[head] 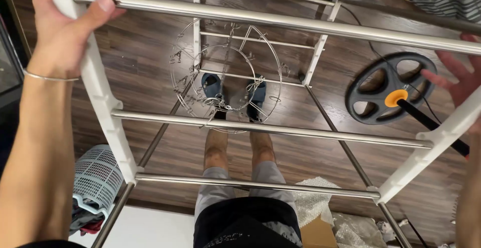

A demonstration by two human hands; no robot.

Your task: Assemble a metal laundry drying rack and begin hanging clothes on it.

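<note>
Left hand [62,30] closed around the upper end of the white side bar [102,95] of a drying rack [270,127], thumb laid over the topmost steel rail [260,20]. Right hand [463,80] open, fingers spread, palm against the opposite white side bar [436,145] near the rack's right edge; whether it grips cannot be told. A thin bangle [50,77] circles the left wrist.

The rack is a flat ladder-like frame: two white plastic side bars joined by bright steel rails. Three such rails are fully seen between the hands and the person's body, one at the far edge, one across the middle, one at the near edge. Thinner steel legs run beneath it towards the floor.

One round wire clip hanger [228,75] hangs below the rack's middle, above the person's two feet in blue slippers [210,85].

On the dark wood floor [325,162]: one grey weight plate [391,87] with an orange hub on a black bar, below the rack's right side; one pale laundry basket [97,178] by the near-left corner; crumpled plastic wrap [313,200] near the near edge.
</note>
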